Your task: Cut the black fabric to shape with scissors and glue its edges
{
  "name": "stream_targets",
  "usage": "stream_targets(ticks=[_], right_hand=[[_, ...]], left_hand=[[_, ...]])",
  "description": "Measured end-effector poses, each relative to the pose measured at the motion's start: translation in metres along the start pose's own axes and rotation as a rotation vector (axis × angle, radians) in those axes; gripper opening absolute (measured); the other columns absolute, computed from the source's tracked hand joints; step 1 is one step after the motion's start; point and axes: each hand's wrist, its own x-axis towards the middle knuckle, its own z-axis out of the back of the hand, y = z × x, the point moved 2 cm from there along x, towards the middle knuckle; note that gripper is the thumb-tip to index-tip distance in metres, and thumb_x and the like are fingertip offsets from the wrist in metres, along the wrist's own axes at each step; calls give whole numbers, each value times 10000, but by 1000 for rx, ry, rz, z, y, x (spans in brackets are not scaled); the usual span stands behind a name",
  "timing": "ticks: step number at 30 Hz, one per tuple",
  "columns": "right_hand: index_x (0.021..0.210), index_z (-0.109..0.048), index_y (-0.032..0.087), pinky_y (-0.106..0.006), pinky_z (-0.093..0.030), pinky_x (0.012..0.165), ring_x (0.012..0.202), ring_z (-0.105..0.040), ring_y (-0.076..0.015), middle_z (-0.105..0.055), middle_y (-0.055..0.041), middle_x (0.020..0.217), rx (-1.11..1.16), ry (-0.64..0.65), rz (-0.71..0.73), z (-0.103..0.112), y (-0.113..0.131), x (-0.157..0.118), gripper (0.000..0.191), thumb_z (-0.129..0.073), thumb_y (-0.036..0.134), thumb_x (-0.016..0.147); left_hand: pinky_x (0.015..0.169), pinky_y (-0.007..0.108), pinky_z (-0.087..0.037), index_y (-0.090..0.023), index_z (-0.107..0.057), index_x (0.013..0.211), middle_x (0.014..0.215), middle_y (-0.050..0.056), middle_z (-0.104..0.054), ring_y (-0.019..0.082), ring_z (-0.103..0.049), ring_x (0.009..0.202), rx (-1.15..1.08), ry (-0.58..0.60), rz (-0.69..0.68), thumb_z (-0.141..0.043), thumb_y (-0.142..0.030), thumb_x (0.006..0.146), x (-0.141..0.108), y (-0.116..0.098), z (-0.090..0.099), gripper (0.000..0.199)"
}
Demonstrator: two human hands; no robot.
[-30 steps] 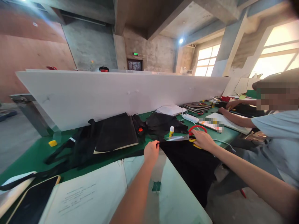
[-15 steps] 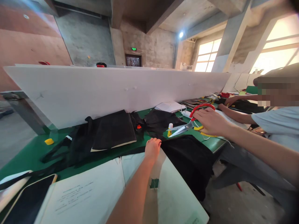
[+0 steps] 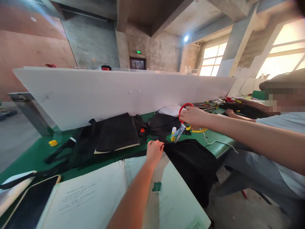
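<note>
My right hand grips a pair of scissors with red and yellow handles, its blades slightly apart and pointing down toward the edge of a black cloth. That cloth hangs over the table's near edge and runs under a large open book with pale pages. With closed fingers my left hand pinches the cloth at the book's top edge, its forearm lying across the right page. A glue stick with a white cap and yellow base stands just behind the blades.
A black-covered book lies among black fabric strips on the green table. Nearby are a dark tablet-like panel, a yellow cap and a white cord. A white partition stands behind. Another person sits at right.
My right hand has moved left with the scissors, bringing the blades close to the black cloth and turning them steeper downward. My left hand stays on the cloth. The other person's hands have shifted.
</note>
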Motion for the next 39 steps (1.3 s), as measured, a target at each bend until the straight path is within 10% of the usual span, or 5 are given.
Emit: stream_targets(ticks=[25, 39], right_hand=[[468, -456, 145, -321, -280, 771, 632, -436, -111, -440, 55, 467, 17, 186, 159, 22, 15, 50, 268, -689, 148, 600], [659, -550, 159, -335, -279, 828, 717, -475, -131, -558, 35, 640, 4, 163, 126, 20, 13, 44, 144, -655, 105, 577]], left_hand=[[928, 336, -296, -242, -621, 964, 912, 16, -614, 156, -541, 896, -6, -28, -30, -418, -229, 884, 1, -3, 3, 219], [909, 331, -312, -233, -617, 941, 889, 19, -612, 163, -544, 886, -9, -30, -12, -400, -216, 889, 1, -3, 3, 225]])
